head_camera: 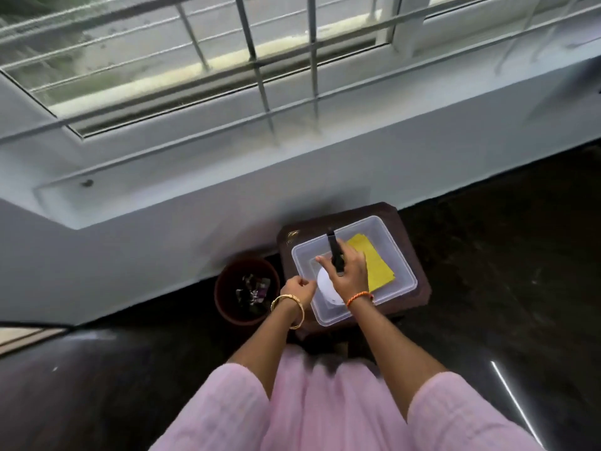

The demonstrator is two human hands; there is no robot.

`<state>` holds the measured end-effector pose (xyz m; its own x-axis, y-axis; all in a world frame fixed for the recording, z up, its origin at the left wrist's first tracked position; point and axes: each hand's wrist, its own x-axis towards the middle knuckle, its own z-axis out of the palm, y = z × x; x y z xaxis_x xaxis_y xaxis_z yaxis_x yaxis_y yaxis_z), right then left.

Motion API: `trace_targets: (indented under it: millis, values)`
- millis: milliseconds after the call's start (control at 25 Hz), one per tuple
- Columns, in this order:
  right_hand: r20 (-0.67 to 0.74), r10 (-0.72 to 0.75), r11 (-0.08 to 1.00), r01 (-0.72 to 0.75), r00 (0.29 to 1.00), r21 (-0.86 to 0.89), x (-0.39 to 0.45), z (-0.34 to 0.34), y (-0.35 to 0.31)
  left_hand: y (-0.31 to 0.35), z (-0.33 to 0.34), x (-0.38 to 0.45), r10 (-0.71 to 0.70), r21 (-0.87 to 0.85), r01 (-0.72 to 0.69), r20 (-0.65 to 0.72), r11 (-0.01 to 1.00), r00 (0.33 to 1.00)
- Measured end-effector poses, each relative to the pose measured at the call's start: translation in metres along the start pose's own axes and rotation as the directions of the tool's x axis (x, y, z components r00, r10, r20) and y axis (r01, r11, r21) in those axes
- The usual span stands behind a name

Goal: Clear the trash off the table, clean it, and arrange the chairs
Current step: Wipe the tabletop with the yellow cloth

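Right hand (345, 271) gripping black spray nozzle (335, 252) over clear tub (395, 252); white bottle body (327, 288) underneath palm; yellow cloth (374, 265) lying just right of it; left hand (300, 286) loosely curled, holding nothing, beside brown bin (227, 284) of wrappers; advising lifting bottle straight up, left taking cloth.

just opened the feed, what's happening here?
A person stands over a clear plastic tub on a small dark stool below a window. The right hand grips a black spray-bottle-like object above the tub, which holds a yellow cloth and something white. The left hand, loosely curled, holds nothing. A brown bin beside the stool contains wrappers.
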<state>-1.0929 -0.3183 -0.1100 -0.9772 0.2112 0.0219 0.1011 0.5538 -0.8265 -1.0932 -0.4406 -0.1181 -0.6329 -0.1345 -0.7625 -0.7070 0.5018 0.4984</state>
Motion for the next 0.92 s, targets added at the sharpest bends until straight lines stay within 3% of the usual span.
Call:
trace_targets:
  millis: [120, 240, 360, 440, 520, 600, 720, 920]
  values:
    - [0.029, -0.083, 0.995, 0.084, 0.996, -0.057, -0.005, 0.011, 0.018, 0.0, 0.006, 0.006, -0.059, -0.02, 0.058, -0.012, 0.998, 0.998]
    - [0.036, -0.071, 0.994, 0.074, 0.997, -0.083, -0.01, 0.016, 0.027, -0.004, 0.013, 0.01, -0.097, -0.052, 0.096, -0.009, 0.994, 0.995]
    - [0.181, 0.019, 0.995, 0.0, 0.983, -0.104, -0.007, 0.007, 0.039, -0.001, 0.019, 0.01, -0.125, -0.076, 0.124, -0.01, 0.989, 0.992]
    - [0.33, 0.141, 0.982, -0.091, 0.933, -0.164, -0.009, -0.003, 0.051, 0.006, 0.024, 0.009, -0.129, -0.064, 0.128, -0.007, 0.99, 0.992]
    - [0.383, 0.223, 0.963, -0.14, 0.896, -0.232, -0.009, -0.013, 0.063, 0.016, 0.028, 0.004, -0.148, -0.069, 0.152, 0.062, 0.986, 0.987]
    - [0.356, 0.252, 0.953, -0.165, 0.9, -0.255, -0.005, -0.022, 0.072, 0.025, 0.035, -0.006, -0.205, -0.058, 0.222, 0.216, 0.973, 0.955]
    - [0.235, 0.378, 0.911, -0.315, 0.895, -0.268, 0.009, -0.035, 0.082, 0.029, 0.051, -0.017, -0.251, -0.013, 0.278, 0.39, 0.961, 0.886]
    - [0.141, 0.502, 0.851, -0.459, 0.853, -0.255, 0.033, -0.046, 0.1, 0.029, 0.098, -0.029, -0.199, -0.239, 0.297, 0.363, 0.924, 0.91]
